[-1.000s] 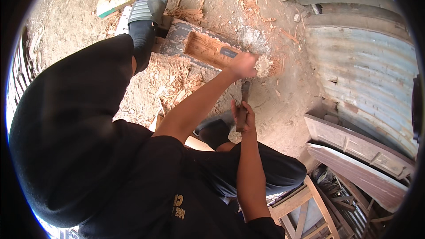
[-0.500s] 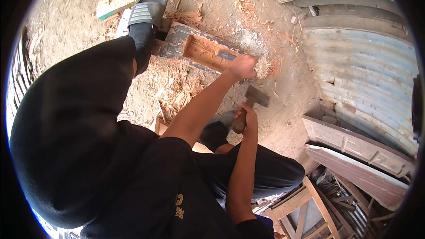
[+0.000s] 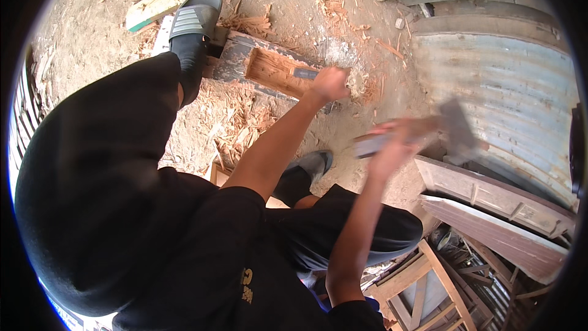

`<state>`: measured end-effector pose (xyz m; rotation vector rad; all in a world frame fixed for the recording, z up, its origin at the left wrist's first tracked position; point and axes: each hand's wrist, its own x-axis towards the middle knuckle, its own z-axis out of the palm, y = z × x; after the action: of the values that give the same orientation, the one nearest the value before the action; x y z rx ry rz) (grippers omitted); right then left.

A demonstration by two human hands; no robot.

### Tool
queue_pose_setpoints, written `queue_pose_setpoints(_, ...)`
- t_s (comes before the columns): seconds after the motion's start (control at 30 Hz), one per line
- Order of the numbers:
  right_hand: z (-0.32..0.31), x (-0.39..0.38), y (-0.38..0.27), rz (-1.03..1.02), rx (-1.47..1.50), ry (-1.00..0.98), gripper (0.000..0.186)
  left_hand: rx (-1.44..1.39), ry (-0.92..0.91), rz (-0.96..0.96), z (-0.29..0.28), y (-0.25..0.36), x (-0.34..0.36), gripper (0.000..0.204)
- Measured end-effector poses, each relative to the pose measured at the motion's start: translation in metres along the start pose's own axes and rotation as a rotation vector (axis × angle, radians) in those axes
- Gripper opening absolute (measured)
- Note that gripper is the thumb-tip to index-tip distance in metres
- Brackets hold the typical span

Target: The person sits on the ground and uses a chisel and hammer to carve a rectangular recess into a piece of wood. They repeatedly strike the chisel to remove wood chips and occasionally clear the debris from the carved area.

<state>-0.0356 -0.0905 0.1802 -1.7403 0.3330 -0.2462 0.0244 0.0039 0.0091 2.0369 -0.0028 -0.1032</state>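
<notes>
Hammer [image 3: 440,124] blurred, seemingly clamped in right fingers [image 3: 392,127]; left fingers [image 3: 337,81] clamped around chisel [image 3: 304,73].

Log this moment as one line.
left hand: holds flat grey metal chisel at rectangular recess of weathered grey wooden block | right hand: grips brown-handled, dark-headed hammer, blurred

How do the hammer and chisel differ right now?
The hammer, in the right hand, is blurred; the chisel, in the left hand, is clearer. The hammer is right of the hollowed block, the chisel over it. The hammer's head looks broad, the chisel's visible part narrow. Both are hand-held.
</notes>
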Motion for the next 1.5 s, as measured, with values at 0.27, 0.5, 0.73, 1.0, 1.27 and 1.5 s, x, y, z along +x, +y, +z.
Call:
queue_pose_setpoints(0.27, -0.009, -0.026, 0.025, 0.597, 0.013, -0.254, 0.018, -0.045, 0.017, 0.045, -0.003, -0.007, -0.006, 0.037)
queue_pose_setpoints(0.5, -0.035, 0.011, -0.09, 0.143, 0.048, 0.005, 0.016, -0.01, -0.061, -0.03, -0.007, -0.004, -0.007, 0.038)
queue_pose_setpoints(0.73, -0.01, -0.004, 0.013, 0.04, -0.267, 0.031, 0.016, -0.051, 0.001, -0.012, -0.001, -0.004, -0.003, 0.033)
queue_pose_setpoints(1.0, -0.019, -0.034, 0.032, 0.687, 0.074, -0.281, 0.014, -0.028, 0.05, 0.079, 0.003, -0.012, -0.012, 0.033)
queue_pose_setpoints(1.27, -0.07, 0.013, -0.056, 0.296, 0.194, 0.063, 0.015, -0.046, 0.006, -0.006, -0.004, -0.01, -0.01, 0.034)
queue_pose_setpoints(1.5, -0.009, -0.023, 0.041, 0.388, -0.262, -0.181, 0.012, -0.042, 0.066, 0.051, 0.009, -0.017, -0.006, 0.037)
